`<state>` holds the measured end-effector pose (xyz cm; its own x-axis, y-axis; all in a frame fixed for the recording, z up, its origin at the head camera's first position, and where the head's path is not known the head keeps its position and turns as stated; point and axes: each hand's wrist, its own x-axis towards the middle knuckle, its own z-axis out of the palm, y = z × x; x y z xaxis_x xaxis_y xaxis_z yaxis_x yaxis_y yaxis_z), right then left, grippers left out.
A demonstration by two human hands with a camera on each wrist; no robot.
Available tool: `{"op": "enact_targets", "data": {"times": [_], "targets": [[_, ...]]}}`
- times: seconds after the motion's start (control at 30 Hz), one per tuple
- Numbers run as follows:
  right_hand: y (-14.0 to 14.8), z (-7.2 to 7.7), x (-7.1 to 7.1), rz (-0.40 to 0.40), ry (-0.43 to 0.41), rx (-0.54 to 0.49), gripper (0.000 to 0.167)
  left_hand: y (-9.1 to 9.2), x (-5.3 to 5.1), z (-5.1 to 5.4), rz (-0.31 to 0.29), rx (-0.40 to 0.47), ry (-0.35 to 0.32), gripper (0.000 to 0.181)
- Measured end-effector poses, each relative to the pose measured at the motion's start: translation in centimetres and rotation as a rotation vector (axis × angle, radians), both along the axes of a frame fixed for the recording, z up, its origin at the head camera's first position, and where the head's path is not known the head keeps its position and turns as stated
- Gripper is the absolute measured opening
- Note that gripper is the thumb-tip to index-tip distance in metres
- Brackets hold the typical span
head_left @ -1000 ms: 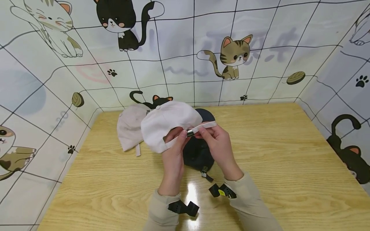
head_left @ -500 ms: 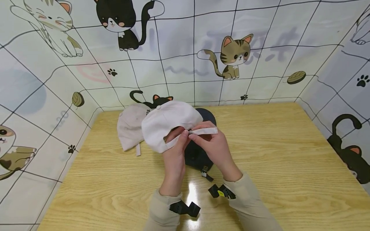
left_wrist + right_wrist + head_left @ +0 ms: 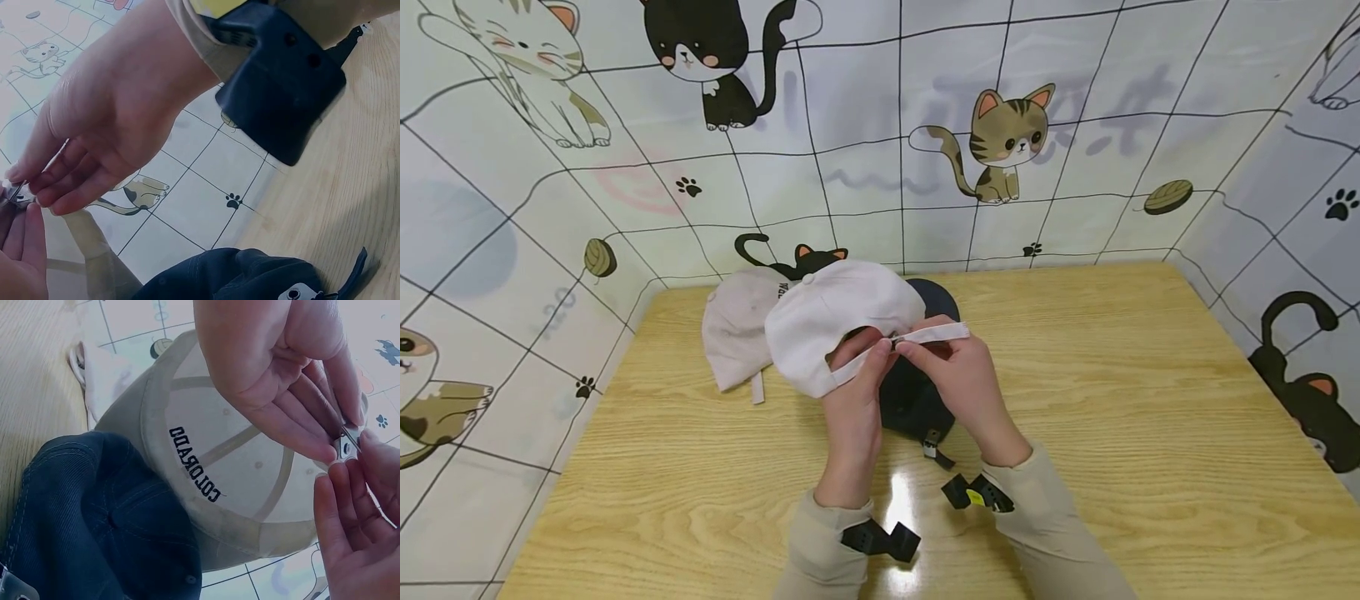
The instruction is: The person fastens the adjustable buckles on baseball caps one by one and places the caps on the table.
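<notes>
White cap (image 3: 842, 312) is held up in front of the person, roughly mid-table, rear opening facing the head camera; whether it touches the table (image 3: 1150, 433) cannot be told. Left hand (image 3: 852, 408): fingers narrow, thumb and fingertips pinching the cap's back strap (image 3: 943, 332) beside the metal buckle (image 3: 345, 447), with part of the fingers visible through the rear opening. Right hand (image 3: 967, 385): also narrow, thumb and fingertips pinching at the buckle, the strap's free end projecting past them to the right. The two sets of fingertips nearly meet at the buckle. Right wrist view shows the cap's inner side, with dark lettering (image 3: 195, 465) reading COLORADO. Dark navy cap (image 3: 913, 404) lies on the table behind and partly under the hands as seen from the head, its own strap end (image 3: 942, 458) toward the person. Pale pinkish cap (image 3: 737, 329) lies to the left, partly hidden by the white one. Cat-print backdrop (image 3: 865, 92) stands behind.
</notes>
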<state>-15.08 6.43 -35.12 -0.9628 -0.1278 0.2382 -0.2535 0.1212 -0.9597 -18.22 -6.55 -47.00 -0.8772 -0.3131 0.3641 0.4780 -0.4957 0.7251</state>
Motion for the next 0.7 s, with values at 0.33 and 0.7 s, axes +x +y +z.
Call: {"op": "enact_targets", "data": {"times": [0.33,0.7], "targets": [[0.4,-1.8,-1.0,-0.012,0.070,0.004,0.028,0.7,2.3,4.4,0.003,0.012,-0.034,0.029],[0.0,0.6,0.2,-0.010,-0.011,-0.044,0.023,0.2,0.0,-0.1,0.013,-0.004,-0.023,0.029]]}}
